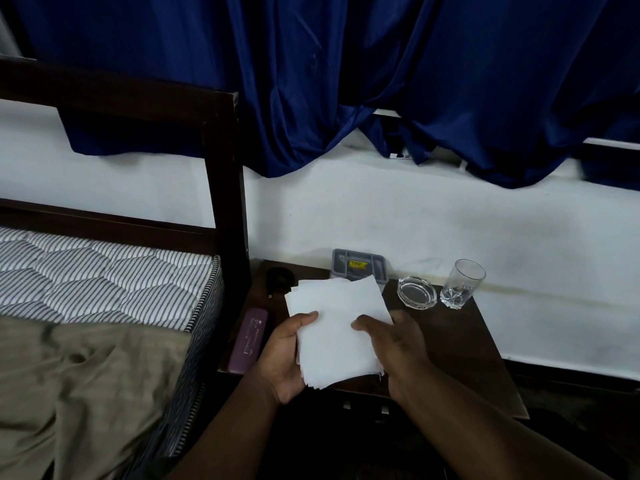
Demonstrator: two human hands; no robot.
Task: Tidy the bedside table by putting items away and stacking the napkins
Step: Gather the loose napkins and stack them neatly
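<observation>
A stack of white paper napkins (337, 327) is held above the dark wooden bedside table (464, 348), its edges slightly uneven. My left hand (282, 358) grips the stack's left edge with the thumb on top. My right hand (398, 348) holds the right edge, thumb pressed on the top napkin. Behind the stack stands a grey plastic box (358, 266) with a yellow label inside. A purple case (248, 344) lies along the table's left edge. A small black object (278, 277) sits at the back left corner.
A clear glass ashtray (416, 292) and an upright drinking glass (462, 284) stand at the table's back right. A bed with a striped mattress (104, 275) and dark frame (225, 202) adjoins the table on the left. Blue curtains (381, 81) hang over the white wall.
</observation>
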